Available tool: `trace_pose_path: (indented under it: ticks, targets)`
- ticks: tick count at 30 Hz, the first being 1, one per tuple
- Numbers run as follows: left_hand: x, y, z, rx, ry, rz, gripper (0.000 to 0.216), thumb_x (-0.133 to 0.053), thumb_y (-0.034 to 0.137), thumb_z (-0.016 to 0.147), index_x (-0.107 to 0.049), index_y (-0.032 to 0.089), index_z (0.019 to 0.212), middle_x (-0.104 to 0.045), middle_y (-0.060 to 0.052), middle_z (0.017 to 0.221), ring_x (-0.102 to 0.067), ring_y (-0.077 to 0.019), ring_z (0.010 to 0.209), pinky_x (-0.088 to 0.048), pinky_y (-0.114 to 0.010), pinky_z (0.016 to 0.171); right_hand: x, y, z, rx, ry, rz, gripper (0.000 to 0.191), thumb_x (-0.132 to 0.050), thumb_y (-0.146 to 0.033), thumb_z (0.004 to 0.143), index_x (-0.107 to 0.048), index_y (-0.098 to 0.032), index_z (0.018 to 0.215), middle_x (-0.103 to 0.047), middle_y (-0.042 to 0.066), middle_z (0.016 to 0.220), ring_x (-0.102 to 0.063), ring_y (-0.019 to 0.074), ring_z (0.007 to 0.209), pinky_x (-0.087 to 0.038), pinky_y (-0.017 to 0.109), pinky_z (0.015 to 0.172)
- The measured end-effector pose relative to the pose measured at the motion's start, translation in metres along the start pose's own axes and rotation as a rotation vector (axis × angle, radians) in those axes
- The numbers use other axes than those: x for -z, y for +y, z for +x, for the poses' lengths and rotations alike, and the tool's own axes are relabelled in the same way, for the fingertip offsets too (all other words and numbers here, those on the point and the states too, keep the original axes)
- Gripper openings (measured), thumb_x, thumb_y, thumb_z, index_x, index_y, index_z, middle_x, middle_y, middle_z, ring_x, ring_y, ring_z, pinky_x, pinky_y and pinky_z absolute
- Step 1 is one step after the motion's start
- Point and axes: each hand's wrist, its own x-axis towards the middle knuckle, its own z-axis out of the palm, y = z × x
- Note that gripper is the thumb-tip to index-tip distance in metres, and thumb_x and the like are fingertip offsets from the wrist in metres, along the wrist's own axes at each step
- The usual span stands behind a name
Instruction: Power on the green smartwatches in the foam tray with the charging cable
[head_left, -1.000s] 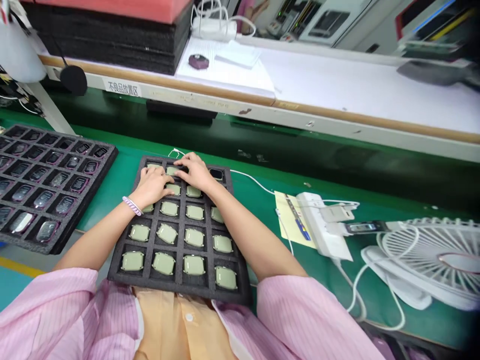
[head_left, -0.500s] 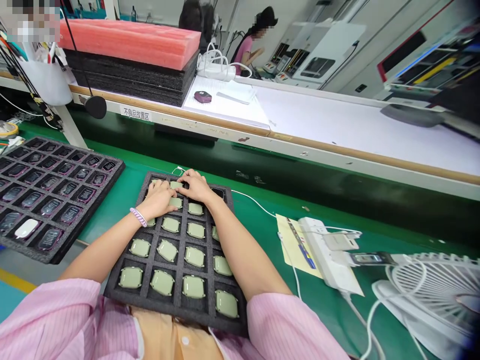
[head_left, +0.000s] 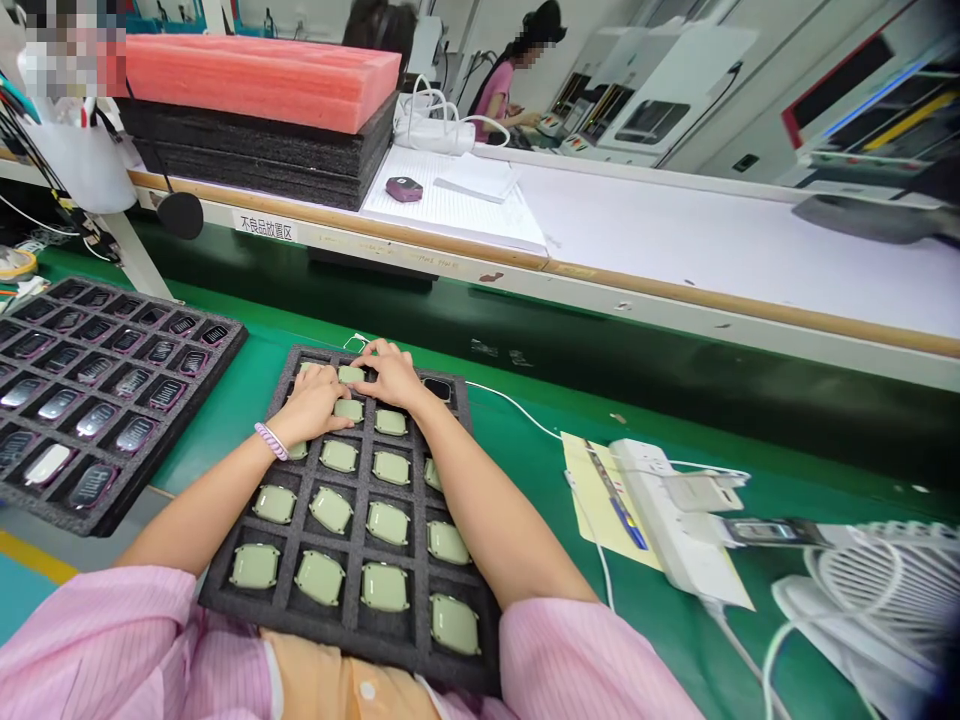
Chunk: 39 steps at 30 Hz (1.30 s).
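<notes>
A black foam tray point(head_left: 358, 495) lies on the green mat in front of me, its pockets filled with several pale green square parts point(head_left: 388, 523). Both hands rest on the tray's far rows. My left hand point(head_left: 313, 402) is curled over the second row, and its fingers hide what is under them. My right hand point(head_left: 391, 376) has its fingertips pinched on a green part point(head_left: 350, 374) in the far row, where the two hands meet. One dark part point(head_left: 437, 389) sits in the far right pocket.
A second black tray point(head_left: 112, 390) of dark parts lies to the left. To the right are a yellow paper point(head_left: 592, 480), a white power strip point(head_left: 667, 510) with cables and a white fan point(head_left: 877, 600). Stacked foam point(head_left: 255, 110) sits on the raised shelf; another person point(head_left: 514, 85) works behind.
The view tilted up between the first two frames, revealing the far bench. My hands stay on the tray's far rows with only slight finger movement.
</notes>
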Motion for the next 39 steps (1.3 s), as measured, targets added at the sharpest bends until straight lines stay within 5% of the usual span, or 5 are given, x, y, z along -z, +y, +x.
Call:
trace_pose_path:
  ticks: [20, 39]
  targets:
    - [-0.003, -0.007, 0.004, -0.07, 0.029, -0.137, 0.058, -0.067, 0.047, 0.08, -0.07, 0.019, 0.131, -0.042, -0.009, 0.13, -0.008, 0.008, 0.104, -0.026, -0.043, 0.136, -0.004, 0.008, 0.002, 0.015, 0.031, 0.159, 0.046, -0.073, -0.04, 0.084, -0.075, -0.025, 0.127, -0.041, 0.005, 0.145, -0.035, 0.007, 0.14, -0.022, 0.037, 0.131]
    - [-0.005, -0.008, 0.004, -0.079, 0.036, -0.141, 0.058, -0.066, 0.048, 0.081, -0.07, 0.019, 0.131, -0.042, -0.009, 0.129, -0.01, 0.0073, 0.106, -0.025, -0.045, 0.137, -0.007, 0.011, 0.004, 0.043, 0.049, 0.161, 0.048, -0.073, -0.039, 0.082, -0.075, -0.023, 0.127, -0.044, 0.005, 0.142, -0.037, 0.0048, 0.136, -0.026, 0.027, 0.127]
